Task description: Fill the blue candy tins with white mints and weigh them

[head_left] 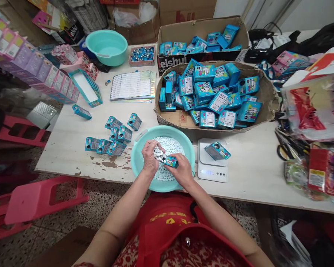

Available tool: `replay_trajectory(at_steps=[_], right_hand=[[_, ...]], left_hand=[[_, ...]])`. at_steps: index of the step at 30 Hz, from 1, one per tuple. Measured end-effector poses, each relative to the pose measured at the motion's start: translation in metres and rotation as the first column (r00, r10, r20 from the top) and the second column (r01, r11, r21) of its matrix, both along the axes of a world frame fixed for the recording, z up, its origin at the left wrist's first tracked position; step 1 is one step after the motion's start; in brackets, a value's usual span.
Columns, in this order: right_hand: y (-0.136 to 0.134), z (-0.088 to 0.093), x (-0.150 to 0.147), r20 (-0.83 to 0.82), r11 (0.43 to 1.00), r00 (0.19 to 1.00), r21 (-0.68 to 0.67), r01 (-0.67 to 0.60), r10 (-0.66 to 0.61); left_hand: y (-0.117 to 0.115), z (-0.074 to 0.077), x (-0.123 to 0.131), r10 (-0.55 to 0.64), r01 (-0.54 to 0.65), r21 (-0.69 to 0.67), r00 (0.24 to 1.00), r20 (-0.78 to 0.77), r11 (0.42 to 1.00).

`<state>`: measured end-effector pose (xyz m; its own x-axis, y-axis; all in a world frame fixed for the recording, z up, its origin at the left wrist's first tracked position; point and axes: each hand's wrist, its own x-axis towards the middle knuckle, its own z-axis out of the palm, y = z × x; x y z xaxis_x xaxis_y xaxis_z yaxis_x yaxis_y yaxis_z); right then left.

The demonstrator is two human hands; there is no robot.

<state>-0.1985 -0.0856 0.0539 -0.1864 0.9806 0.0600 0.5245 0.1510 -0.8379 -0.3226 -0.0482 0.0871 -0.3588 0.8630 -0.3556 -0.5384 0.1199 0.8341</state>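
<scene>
Your left hand (151, 154) is cupped, fingers curled around a heap of small round white sweets (158, 152). Your right hand (182, 168) pinches a small blue printed cardboard box (172, 161) between thumb and fingers; it sits over the basin, one end against the heap. If the cupped fingers loosen or tilt, sweets could roll past that end; squeezing the box too hard could buckle its card.

Most spills should land in the wide turquoise plastic basin (136, 163) beneath, part filled with the same sweets. Its near rim seems to reach over the front edge of the worn white table (256, 170), close to your red apron (167, 215), so leaning in could nudge it.

On your right, the flat white digital scale (204, 165) stands just beside the basin, another blue box (217, 151) resting on it; a wide elbow or a shifted basin could jog the reading. Beyond the scale, bare tabletop gives that arm room.

On your left, the cluster of blue boxes (117, 147) stands near the basin, and a sweeping forearm might topple some; bare table lies around them. Straight ahead, the low brown cardboard carton (178, 121) heaped with blue boxes crowds the basin's far rim, leaving little room forward.
</scene>
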Motion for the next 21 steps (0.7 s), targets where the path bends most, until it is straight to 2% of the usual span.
replay_trajectory(at_steps=[7, 15, 21], right_hand=[[0.000, 0.016, 0.002, 0.032, 1.000, 0.999, -0.009, 0.019, -0.019], [0.001, 0.024, 0.005, 0.013, 1.000, 1.000, -0.006, 0.023, -0.023], [0.000, 0.025, 0.006, -0.002, 0.999, 0.999, -0.008, 0.049, -0.049]], left_hand=[[0.002, 0.013, 0.004, -0.011, 0.010, -0.030, 0.999, -0.036, 0.999], [0.000, 0.015, 0.010, -0.057, 0.062, 0.028, 0.986, -0.156, 0.998], [0.000, 0.015, 0.015, -0.042, 0.047, 0.035, 0.988, -0.150, 0.998]])
